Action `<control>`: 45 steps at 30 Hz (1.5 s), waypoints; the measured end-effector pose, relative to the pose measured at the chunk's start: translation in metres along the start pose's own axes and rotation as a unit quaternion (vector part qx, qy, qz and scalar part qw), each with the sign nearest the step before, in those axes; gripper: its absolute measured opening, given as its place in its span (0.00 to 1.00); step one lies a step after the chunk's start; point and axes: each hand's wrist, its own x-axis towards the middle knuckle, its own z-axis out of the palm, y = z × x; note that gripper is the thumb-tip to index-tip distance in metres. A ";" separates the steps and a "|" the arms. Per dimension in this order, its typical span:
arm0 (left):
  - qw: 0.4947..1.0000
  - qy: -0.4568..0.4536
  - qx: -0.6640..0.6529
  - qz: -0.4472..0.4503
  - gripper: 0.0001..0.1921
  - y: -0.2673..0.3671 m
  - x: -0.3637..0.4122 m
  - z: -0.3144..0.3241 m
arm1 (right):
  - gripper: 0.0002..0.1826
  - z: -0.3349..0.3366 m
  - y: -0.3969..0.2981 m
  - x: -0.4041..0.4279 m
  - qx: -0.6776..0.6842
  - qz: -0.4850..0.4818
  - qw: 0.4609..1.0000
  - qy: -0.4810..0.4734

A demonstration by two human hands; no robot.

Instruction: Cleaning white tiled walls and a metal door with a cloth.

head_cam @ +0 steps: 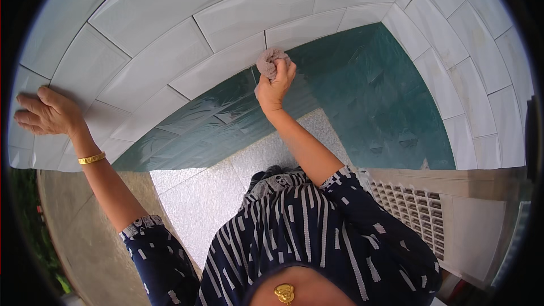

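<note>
My right hand (276, 87) grips a bunched, greyish-pink cloth (267, 63). It presses the cloth to the wall where the white tiles (221, 66) meet the dark green tiles (361, 76). At the far left, my left hand (53, 112) rests with its fingers spread on the white wall tiles, holding nothing. A gold bangle (92, 158) circles the left wrist. The green tiles look glossy and mirror the white tile pattern near the cloth. Part of the cloth is hidden behind the right fingers.
A second white tiled wall (463, 63) meets the first at a corner on the right. Below lie speckled light grey floor slabs (204, 204) and a strip of brownish concrete (89, 216). A lattice grille (412, 208) stands at the lower right. Greenery (34, 229) shows at the far left.
</note>
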 end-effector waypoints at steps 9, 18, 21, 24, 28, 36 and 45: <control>0.999 0.028 0.002 0.020 0.26 -0.011 -0.003 0.007 | 0.16 -0.036 -0.025 -0.022 0.160 0.038 0.972 -0.167; 1.000 0.013 -0.009 0.010 0.29 -0.007 -0.006 0.004 | 0.17 -0.033 -0.041 0.071 0.169 0.069 0.983 0.004; 0.999 0.023 -0.041 0.019 0.31 -0.006 -0.004 0.006 | 0.17 -0.006 -0.069 0.031 0.087 0.020 0.996 -0.018; 0.999 0.016 -0.034 -0.002 0.32 -0.011 -0.010 0.007 | 0.21 0.017 -0.090 -0.018 0.070 -0.074 0.990 -0.096; 0.999 0.002 -0.032 0.017 0.32 -0.011 -0.001 0.000 | 0.21 0.029 -0.105 -0.059 0.050 -0.201 0.967 -0.151; 0.999 -0.017 -0.036 -0.016 0.29 0.003 -0.010 0.004 | 0.21 0.017 -0.093 -0.083 0.085 -0.148 0.907 -0.384; 0.995 0.078 0.046 0.050 0.27 -0.025 -0.014 0.019 | 0.22 0.059 -0.164 -0.034 0.071 -0.374 0.919 -0.101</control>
